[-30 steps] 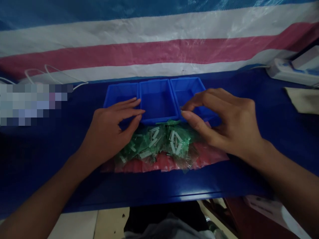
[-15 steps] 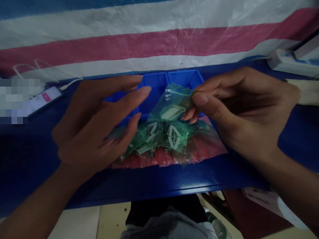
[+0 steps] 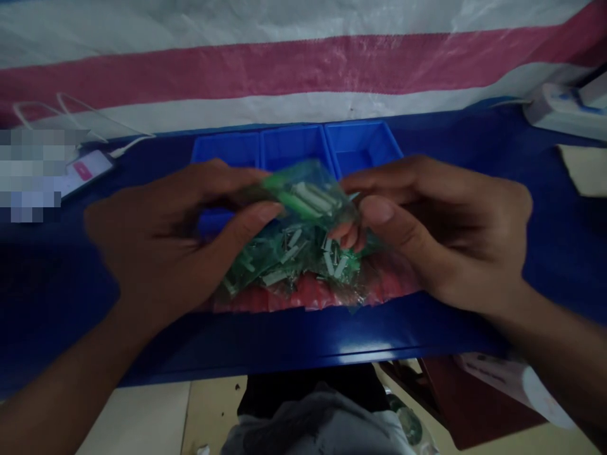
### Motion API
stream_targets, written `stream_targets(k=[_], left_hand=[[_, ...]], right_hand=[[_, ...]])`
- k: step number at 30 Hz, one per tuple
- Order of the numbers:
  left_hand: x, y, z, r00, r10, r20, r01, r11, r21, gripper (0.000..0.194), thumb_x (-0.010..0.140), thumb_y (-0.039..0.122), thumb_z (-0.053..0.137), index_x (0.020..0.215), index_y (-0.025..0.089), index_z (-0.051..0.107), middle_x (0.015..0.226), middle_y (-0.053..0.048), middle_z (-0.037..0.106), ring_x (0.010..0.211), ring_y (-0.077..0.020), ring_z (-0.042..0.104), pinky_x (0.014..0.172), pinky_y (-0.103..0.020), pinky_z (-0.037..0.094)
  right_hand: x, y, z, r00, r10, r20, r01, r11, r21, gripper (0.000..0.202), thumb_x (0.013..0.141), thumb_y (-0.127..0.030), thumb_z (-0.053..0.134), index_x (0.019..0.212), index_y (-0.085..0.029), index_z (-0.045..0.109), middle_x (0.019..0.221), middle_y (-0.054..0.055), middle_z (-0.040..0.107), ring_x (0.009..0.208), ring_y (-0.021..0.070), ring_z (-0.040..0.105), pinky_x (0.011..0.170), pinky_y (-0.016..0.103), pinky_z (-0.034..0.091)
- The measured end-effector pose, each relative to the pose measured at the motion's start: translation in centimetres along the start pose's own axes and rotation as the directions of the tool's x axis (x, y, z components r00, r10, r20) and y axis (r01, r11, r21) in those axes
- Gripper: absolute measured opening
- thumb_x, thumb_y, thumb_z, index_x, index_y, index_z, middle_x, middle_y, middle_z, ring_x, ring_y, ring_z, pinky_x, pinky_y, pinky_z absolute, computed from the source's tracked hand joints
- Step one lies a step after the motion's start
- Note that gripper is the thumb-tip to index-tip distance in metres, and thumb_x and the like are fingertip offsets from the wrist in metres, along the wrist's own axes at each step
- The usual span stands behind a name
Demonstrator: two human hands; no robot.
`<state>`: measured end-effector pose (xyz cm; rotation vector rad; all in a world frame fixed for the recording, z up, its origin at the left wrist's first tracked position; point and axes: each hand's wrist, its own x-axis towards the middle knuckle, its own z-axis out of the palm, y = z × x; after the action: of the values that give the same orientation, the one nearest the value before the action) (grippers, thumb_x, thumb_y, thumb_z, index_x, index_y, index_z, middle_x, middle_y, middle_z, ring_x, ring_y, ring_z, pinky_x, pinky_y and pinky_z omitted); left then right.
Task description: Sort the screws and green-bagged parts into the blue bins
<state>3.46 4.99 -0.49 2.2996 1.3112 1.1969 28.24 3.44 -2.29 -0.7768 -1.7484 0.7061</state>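
Between my two hands a small clear green plastic bag [image 3: 310,193] is held up, with pale strip-like pieces inside it. My left hand [image 3: 184,234] pinches its left end between thumb and fingers. At the other end, my right hand [image 3: 436,234] grips the bag with thumb and fingertips. Just below lie several similar green bags [image 3: 289,253] holding white plastic pieces and what look like screws. They rest on red plastic packaging [image 3: 303,294], partly hidden by my hands.
Blue bins [image 3: 296,142] stand side by side behind my hands. A phone [image 3: 88,170] with a white cable lies at the left. A white power strip [image 3: 564,110] sits at the back right of the blue table [image 3: 303,341]. Striped sheeting [image 3: 303,69] hangs behind.
My left hand has come in from the left and closed on the bag, which my right hand held alone before. The bag has turned and shifted slightly. My view has tilted a little.
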Motion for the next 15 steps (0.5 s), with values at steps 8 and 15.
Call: stream_targets(k=[8,15], left_hand=[[-0.6,-0.3,0.7,1.000,-0.003,0.012,0.006,0.977,-0.215,0.028,0.094,0.034,0.084,0.121,0.034,0.079,0.083,0.008,0.077,0.063,-0.0107,0.071,0.049,-0.022,0.057],[-0.5,-0.5,0.8,0.986,0.166,-0.033,-0.168,0.983,-0.077,0.034,0.104,0.024,0.067,0.136,0.035,0.072,0.090,0.005,0.080,0.075,-0.0163,0.077,0.072,-0.031,0.070]], right_hand=[[0.8,1.0,-1.0,0.883,-0.430,0.186,0.469,0.809,-0.354,0.027,0.095,-0.013,0.072,0.121,-0.019,0.078,0.141,0.016,0.070,0.129,0.0296,0.068,0.103,0.046,0.065],[-0.2,-0.4,0.0,0.989,-0.107,-0.098,0.077,0.962,-0.264,0.021,0.094,-0.018,0.080,0.105,-0.035,0.083,0.095,-0.005,0.083,0.086,0.0198,0.080,0.080,0.033,0.068]])
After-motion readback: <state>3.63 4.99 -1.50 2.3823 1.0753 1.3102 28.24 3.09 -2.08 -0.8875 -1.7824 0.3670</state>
